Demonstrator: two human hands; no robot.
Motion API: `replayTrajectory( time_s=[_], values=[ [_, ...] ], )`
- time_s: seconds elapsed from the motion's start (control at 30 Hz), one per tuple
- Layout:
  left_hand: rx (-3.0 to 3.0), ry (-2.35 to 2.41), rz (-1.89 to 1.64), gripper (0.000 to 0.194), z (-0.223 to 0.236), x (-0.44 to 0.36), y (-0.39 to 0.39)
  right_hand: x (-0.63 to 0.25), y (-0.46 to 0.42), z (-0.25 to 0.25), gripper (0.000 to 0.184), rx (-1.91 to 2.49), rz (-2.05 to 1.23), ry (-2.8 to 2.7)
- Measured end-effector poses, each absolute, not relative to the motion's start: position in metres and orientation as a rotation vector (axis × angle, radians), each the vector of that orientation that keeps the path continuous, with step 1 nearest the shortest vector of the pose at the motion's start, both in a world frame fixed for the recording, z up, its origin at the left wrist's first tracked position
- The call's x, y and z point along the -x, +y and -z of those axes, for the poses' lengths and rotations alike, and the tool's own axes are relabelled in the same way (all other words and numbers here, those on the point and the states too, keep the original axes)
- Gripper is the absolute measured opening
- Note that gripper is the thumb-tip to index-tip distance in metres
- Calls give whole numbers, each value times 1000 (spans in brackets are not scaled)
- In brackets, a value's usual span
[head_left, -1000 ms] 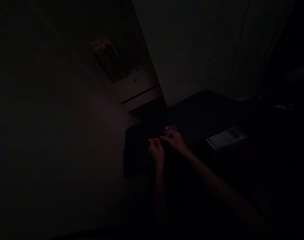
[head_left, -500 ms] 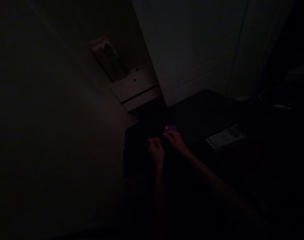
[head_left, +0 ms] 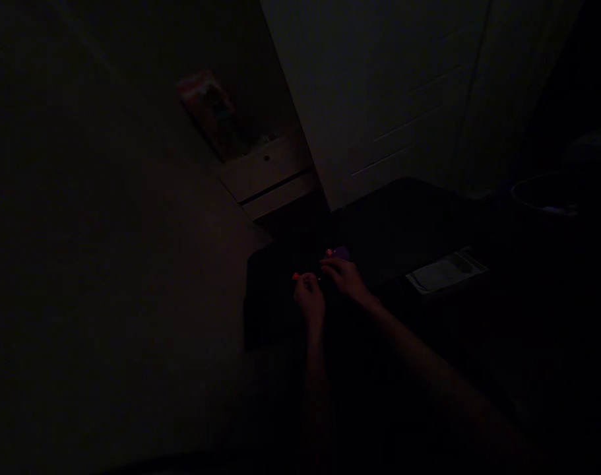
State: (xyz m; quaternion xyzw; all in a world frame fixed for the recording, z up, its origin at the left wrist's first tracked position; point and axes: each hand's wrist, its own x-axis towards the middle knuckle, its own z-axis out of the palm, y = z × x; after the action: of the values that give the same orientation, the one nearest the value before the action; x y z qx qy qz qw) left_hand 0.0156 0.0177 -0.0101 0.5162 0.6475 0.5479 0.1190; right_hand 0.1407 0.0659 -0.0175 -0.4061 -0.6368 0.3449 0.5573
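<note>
The scene is very dark. My left hand is closed in a pinch over a dark tabletop. A small red glowing thing shows at its fingertips, and a tiny bright spot lies by its right side; what it grips is too dark to name. Close by on the right, my right hand has its fingers bent and drawn together, pointing towards the left hand. Just beyond its fingers is a small purple object with a reddish lit part. Whether the right fingers hold anything cannot be made out.
A pale panel with grooves rises behind the table. A white drawer unit stands at the back left, with a red-and-white package above it. A printed sheet or booklet lies at the right, and a plain wall fills the left.
The light has dimmed, most plainly on the left wall and the back panel. My right fingertips have shifted slightly up and left; my left hand stays in place.
</note>
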Motion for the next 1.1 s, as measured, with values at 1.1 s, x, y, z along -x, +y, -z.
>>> replayTrajectory(
  time_s=[1.1],
  values=[
    [-1505, 1866, -1605, 19, 12, -15, 18, -141, 65, 19, 20, 1004, -714, -1634]
  ],
)
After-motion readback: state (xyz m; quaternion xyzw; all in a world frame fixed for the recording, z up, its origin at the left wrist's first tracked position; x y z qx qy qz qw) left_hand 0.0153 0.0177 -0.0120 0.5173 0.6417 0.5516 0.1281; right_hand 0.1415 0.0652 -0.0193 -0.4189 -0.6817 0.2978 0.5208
